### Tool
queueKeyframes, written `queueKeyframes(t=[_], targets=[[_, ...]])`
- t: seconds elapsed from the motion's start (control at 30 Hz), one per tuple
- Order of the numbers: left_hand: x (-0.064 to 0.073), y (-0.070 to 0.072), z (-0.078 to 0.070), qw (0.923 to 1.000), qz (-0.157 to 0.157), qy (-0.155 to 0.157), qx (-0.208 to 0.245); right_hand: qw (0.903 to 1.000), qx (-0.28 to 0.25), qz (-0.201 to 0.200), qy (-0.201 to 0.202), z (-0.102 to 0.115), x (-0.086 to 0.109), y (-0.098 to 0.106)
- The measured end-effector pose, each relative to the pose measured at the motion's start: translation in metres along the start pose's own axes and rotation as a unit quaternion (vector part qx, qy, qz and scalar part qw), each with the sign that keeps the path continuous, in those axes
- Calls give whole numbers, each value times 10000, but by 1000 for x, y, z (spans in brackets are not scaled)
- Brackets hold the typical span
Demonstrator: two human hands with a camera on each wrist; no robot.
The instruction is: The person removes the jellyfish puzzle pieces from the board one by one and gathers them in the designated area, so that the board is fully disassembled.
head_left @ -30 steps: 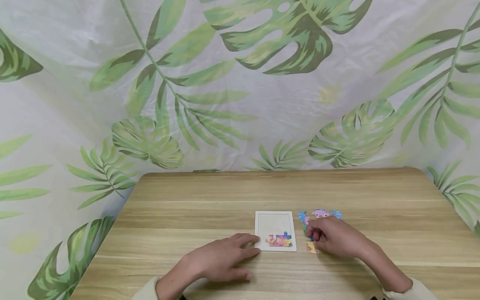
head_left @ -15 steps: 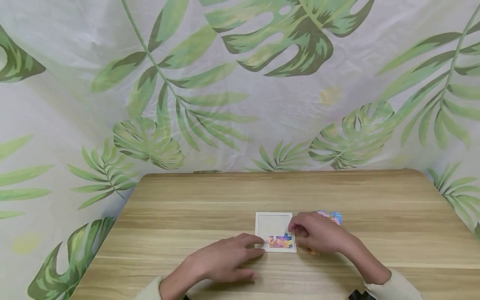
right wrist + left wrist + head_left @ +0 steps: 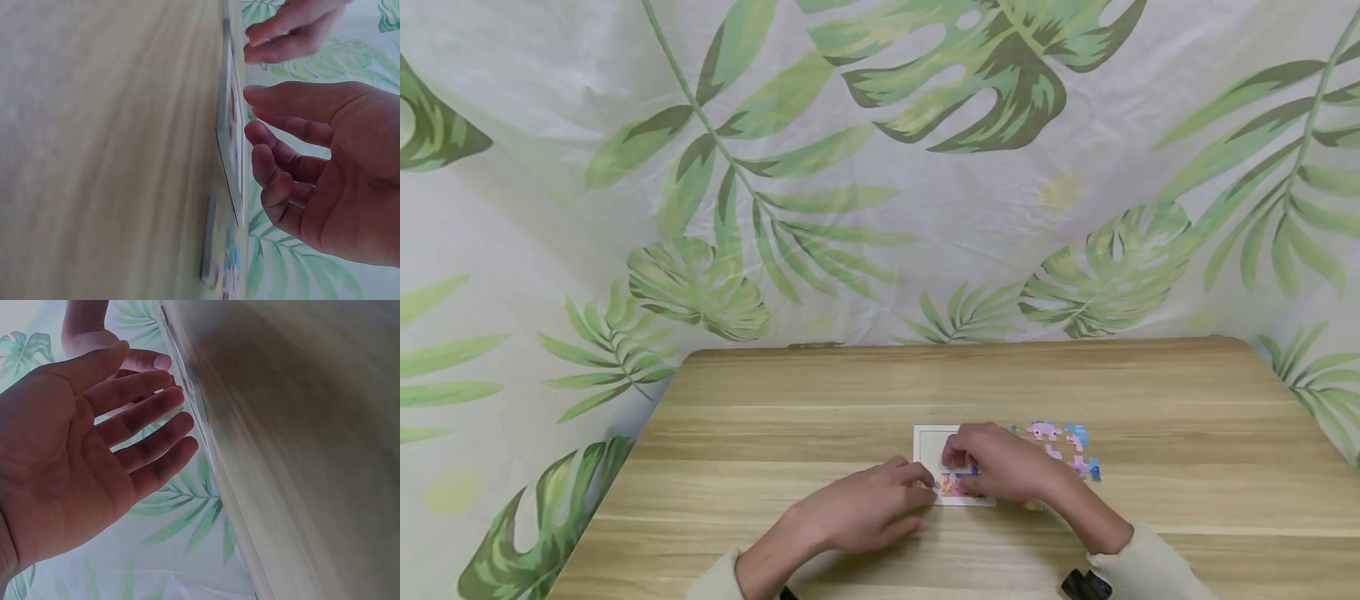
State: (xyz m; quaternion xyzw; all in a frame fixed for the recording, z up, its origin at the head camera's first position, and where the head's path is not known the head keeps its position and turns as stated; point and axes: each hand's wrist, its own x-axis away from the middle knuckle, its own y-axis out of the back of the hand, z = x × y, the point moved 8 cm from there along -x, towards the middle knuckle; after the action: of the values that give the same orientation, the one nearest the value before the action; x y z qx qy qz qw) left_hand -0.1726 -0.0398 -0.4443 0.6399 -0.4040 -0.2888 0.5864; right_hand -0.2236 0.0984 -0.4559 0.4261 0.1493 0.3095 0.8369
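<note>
A small white-bordered puzzle tray [image 3: 925, 437] lies on the table, with joined colourful puzzle pieces [image 3: 946, 485] along its lower part. My right hand [image 3: 1003, 462] is over the tray, its thumb and fingers bent towards these pieces. Whether a puzzle piece is between its fingertips is hidden. In the right wrist view, the thumb and index tips of the right hand [image 3: 337, 162] are close together. My left hand [image 3: 868, 504] is at the tray's lower left edge, fingertips near or touching it. The left wrist view shows the fingers of my left hand [image 3: 69, 450] spread and loosely extended.
Several loose puzzle pieces [image 3: 1043, 430] lie right of the tray, partly behind the right hand. The wooden table [image 3: 775, 425] ends at a leaf-patterned cloth [image 3: 850, 208]. A black device [image 3: 1084, 583] is at the right sleeve.
My right hand has moved left from the loose pieces to over the tray, uncovering pieces on the right. My left hand has shifted slightly right, closer onto the tray's edge.
</note>
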Motion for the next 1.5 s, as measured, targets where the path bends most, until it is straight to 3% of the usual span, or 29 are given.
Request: queueKeyframes(t=[0.23,0.77,1.17,1.5], targets=[[2,-7,1,9991,295,253,155,9999,46,121,95,3,-2,-8],[6,-9,-2,9981,418,371,273,9999,47,57,137,2,0,-10],[5,-8,-1,9982,417,342,272,9952,-922,312,135,-3,-1,-9],[5,-10,-1,9978,455,364,322,9903,-1357,296,39,-3,4,-2]])
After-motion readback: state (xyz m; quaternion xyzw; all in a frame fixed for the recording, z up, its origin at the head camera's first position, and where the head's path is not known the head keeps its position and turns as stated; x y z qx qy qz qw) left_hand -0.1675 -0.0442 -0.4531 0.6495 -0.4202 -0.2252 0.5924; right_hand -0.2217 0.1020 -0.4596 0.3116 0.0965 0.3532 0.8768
